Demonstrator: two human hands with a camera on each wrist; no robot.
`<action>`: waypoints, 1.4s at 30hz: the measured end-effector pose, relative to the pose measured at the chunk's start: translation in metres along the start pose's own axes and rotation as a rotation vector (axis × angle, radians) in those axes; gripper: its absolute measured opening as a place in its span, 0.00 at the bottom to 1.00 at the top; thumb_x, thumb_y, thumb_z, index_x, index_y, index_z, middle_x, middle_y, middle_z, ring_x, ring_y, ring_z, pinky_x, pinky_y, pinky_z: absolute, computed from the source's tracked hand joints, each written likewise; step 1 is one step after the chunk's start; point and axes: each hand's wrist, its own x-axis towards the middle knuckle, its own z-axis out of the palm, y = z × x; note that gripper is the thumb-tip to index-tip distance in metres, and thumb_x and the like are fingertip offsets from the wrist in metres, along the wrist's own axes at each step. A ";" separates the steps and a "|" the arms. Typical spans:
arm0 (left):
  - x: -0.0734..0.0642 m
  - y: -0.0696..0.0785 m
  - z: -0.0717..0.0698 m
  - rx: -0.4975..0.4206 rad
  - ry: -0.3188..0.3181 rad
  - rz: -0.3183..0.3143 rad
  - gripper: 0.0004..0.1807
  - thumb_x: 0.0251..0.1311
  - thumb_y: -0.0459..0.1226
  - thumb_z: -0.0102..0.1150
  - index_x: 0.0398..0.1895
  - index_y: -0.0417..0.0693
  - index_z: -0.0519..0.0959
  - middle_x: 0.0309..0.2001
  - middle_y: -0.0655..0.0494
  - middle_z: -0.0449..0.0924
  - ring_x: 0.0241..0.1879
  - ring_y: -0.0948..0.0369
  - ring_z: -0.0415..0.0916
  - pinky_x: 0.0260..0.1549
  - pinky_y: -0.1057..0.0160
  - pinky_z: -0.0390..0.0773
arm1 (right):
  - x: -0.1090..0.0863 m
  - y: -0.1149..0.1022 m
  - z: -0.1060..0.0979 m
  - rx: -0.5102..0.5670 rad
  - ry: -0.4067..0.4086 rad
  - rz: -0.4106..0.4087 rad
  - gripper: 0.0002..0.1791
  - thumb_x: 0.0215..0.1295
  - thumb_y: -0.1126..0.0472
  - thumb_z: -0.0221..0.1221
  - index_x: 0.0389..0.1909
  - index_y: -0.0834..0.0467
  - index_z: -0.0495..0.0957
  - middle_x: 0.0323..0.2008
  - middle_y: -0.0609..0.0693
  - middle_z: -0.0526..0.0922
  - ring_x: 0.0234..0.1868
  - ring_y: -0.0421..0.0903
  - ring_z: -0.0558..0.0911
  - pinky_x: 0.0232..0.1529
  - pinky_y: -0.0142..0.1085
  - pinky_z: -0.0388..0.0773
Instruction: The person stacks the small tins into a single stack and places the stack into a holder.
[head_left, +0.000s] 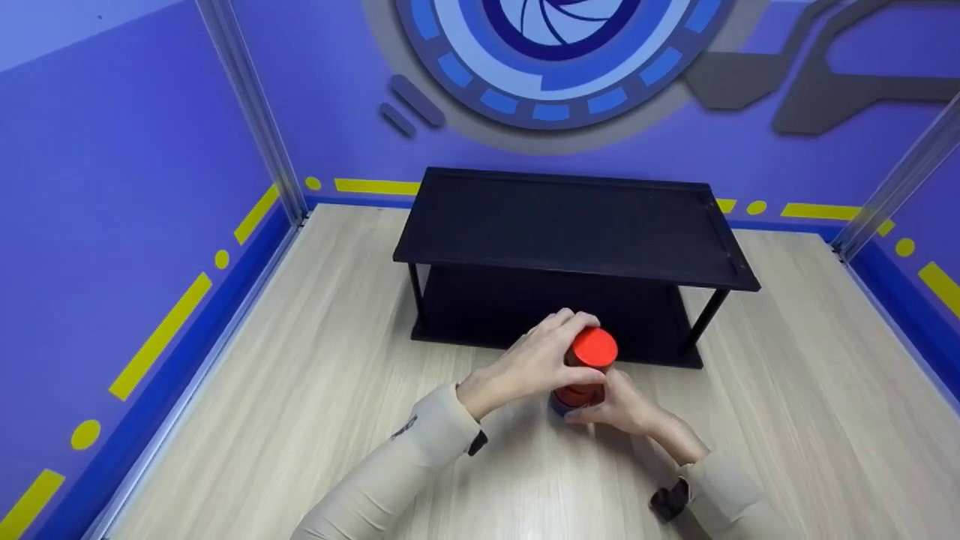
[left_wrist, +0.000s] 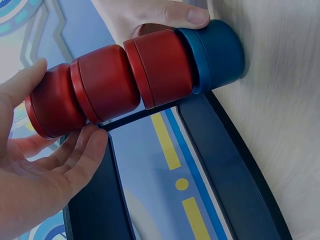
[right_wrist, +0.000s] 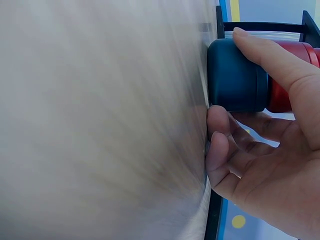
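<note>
Four-tier column: a blue lidded tin [left_wrist: 220,57] forms the bottom, and three red lidded tins [left_wrist: 160,67] are stacked above it. The column leans slightly in the left wrist view. My left hand [head_left: 529,364] grips the topmost red tin [head_left: 595,347], thumb on the near side and fingers round the far side. Lower down, my right hand [head_left: 622,405] holds the blue tin, its thumb lying along the side in the right wrist view and its other fingers curled below. The blue tin's base is right at the wooden tabletop. In the head view my hands hide most of the lower tins.
Just behind the tins stands a black two-tier rack [head_left: 562,225], with thin posts at its corners. The pale wooden table [head_left: 315,360] spreads to both sides. Purple-blue panels [head_left: 135,187] with yellow markings enclose it at the left, back and right.
</note>
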 end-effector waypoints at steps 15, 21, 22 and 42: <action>0.000 0.001 -0.001 -0.011 -0.035 -0.019 0.36 0.54 0.53 0.66 0.65 0.55 0.66 0.52 0.59 0.74 0.51 0.62 0.71 0.47 0.65 0.76 | 0.000 -0.001 0.000 -0.009 0.008 0.017 0.45 0.45 0.52 0.75 0.63 0.59 0.65 0.56 0.51 0.78 0.56 0.45 0.77 0.61 0.34 0.71; -0.004 -0.001 -0.003 -0.025 -0.064 -0.032 0.42 0.53 0.53 0.67 0.70 0.57 0.59 0.56 0.59 0.72 0.55 0.62 0.69 0.50 0.63 0.76 | 0.002 -0.001 -0.001 -0.021 -0.004 0.008 0.45 0.46 0.52 0.75 0.63 0.60 0.66 0.57 0.52 0.78 0.58 0.45 0.77 0.62 0.33 0.70; -0.006 -0.002 -0.003 -0.026 -0.066 -0.033 0.43 0.53 0.53 0.67 0.70 0.57 0.59 0.57 0.59 0.71 0.56 0.61 0.69 0.51 0.61 0.76 | 0.002 -0.001 0.000 -0.019 -0.006 0.004 0.44 0.46 0.52 0.74 0.64 0.60 0.66 0.57 0.52 0.78 0.58 0.45 0.77 0.62 0.33 0.70; -0.041 -0.041 -0.003 -0.106 -0.258 -0.199 0.52 0.53 0.54 0.67 0.74 0.50 0.49 0.75 0.45 0.51 0.76 0.45 0.45 0.73 0.47 0.48 | -0.003 -0.002 -0.008 0.010 -0.113 -0.010 0.32 0.48 0.56 0.73 0.55 0.55 0.72 0.43 0.52 0.81 0.36 0.41 0.79 0.38 0.32 0.77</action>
